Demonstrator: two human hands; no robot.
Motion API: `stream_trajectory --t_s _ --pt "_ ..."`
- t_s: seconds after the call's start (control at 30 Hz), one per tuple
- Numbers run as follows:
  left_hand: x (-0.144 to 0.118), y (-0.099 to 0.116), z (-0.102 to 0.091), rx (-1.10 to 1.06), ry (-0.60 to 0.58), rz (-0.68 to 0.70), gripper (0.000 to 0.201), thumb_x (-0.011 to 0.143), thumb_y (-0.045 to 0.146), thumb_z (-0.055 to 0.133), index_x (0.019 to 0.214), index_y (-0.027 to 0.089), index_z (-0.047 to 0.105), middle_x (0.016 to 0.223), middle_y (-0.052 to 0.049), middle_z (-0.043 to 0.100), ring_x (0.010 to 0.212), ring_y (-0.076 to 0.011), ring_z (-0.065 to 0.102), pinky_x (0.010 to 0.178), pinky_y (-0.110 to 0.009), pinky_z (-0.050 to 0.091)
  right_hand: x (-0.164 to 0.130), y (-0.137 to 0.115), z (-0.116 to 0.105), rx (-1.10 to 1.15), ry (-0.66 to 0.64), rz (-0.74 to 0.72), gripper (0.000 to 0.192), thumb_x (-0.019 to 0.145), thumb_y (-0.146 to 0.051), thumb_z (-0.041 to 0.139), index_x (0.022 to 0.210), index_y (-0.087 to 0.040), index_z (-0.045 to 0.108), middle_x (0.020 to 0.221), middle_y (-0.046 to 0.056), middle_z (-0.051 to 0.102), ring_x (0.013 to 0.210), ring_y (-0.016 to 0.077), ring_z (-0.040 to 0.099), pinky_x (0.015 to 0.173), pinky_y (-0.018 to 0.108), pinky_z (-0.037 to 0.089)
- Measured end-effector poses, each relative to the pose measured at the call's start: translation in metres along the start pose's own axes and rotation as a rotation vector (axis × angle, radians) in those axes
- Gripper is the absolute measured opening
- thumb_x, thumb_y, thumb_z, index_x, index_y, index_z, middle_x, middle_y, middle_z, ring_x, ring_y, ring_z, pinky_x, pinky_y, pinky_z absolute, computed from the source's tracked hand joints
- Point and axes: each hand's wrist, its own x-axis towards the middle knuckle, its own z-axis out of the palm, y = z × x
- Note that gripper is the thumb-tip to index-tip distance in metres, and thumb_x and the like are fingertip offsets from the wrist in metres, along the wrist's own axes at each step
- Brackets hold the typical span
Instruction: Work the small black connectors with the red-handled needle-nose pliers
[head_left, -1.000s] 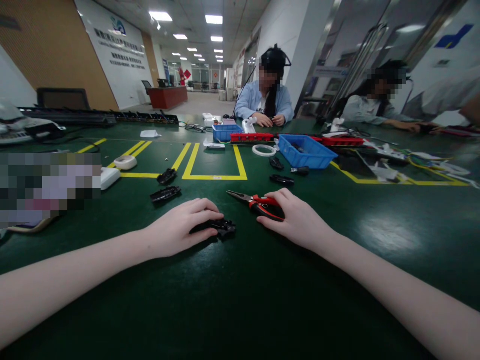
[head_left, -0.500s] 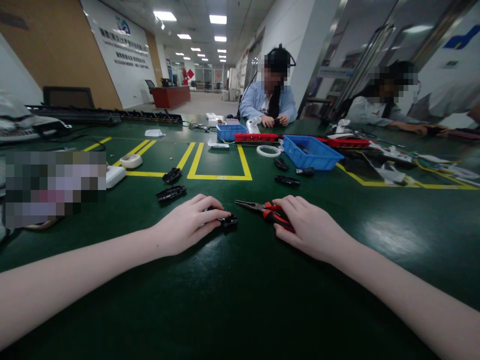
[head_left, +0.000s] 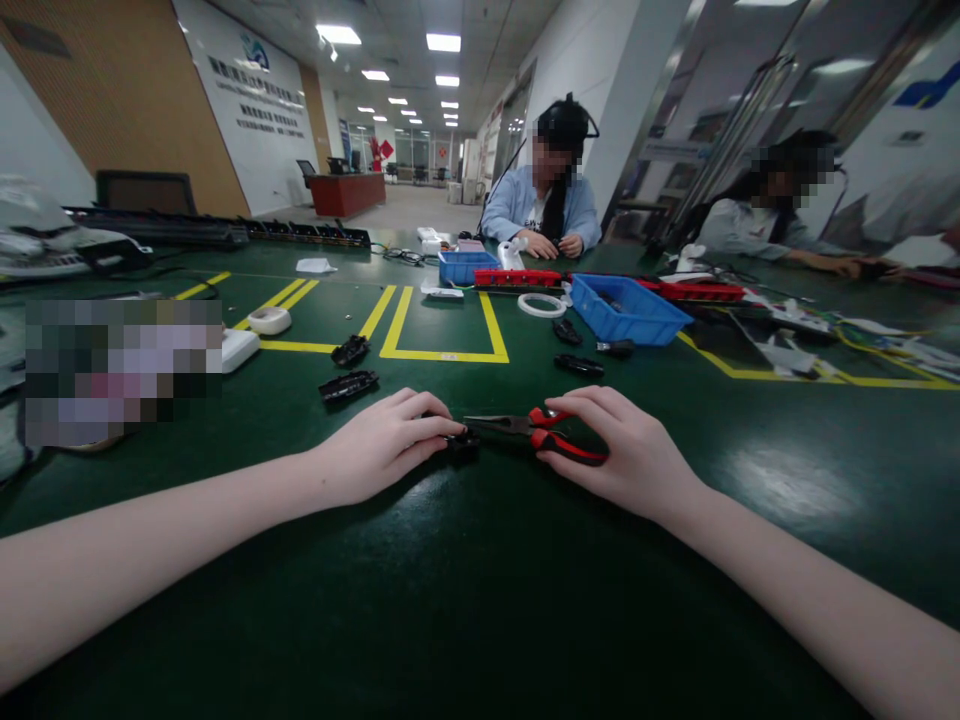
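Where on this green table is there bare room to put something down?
The green table is bare between the two forearms, below the left hand and right hand. The yellow-taped rectangle is free inside. It is crowded around the blue bin and the black parts.

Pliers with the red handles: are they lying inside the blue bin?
No, the pliers lie on the green table under the right hand, well in front of the blue bin.
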Motion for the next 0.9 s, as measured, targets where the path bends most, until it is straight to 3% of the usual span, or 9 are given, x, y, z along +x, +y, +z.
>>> stream_trajectory --t_s 0.13,0.33,0.7,0.9 --pt "-0.0003 0.0001 -0.0011 0.0 -0.011 -0.001 0.029 0.102 0.02 0.046 0.126 0.021 0.062 0.124 -0.008 0.06 0.109 -0.0229 0.056 0.091 -0.04 0.052 -0.0005 0.0023 -0.0028 0.039 0.041 0.006 0.039 0.084 -0.039 0.069 0.119 -0.023 0.061 0.113 0.01 0.068 0.105 0.0271 0.064 0.089 0.044 0.054" --pt "0.0003 0.0001 -0.0019 0.003 -0.02 -0.001 0.028 0.102 0.021 0.046 0.126 0.02 0.062 0.124 -0.008 0.06 0.11 -0.0229 0.056 0.093 -0.041 0.052 0.0006 0.0018 -0.0037 0.004 0.026 -0.128 0.043 0.082 -0.039 0.07 0.122 -0.024 0.061 0.109 0.009 0.071 0.103 0.0288 0.065 0.093 0.05 0.048" --pt "-0.0002 0.0003 -0.0021 0.009 -0.012 0.01 0.027 0.101 0.02 0.047 0.124 0.021 0.062 0.125 -0.008 0.06 0.111 -0.0231 0.056 0.093 -0.041 0.052 0.0021 0.0013 -0.0029 -0.011 0.052 -0.116 0.058 0.084 -0.039 0.07 0.136 -0.025 0.051 0.116 0.009 0.071 0.107 0.0286 0.066 0.106 0.056 0.043" --pt "0.0003 0.0003 -0.0018 0.014 -0.009 0.017 0.026 0.101 0.019 0.048 0.121 0.019 0.063 0.124 -0.009 0.061 0.11 -0.0231 0.056 0.093 -0.041 0.052 0.002 0.0003 -0.0024 -0.011 0.03 -0.1 0.042 0.084 -0.041 0.069 0.123 -0.026 0.062 0.108 0.008 0.072 0.103 0.0285 0.068 0.104 0.058 0.044"
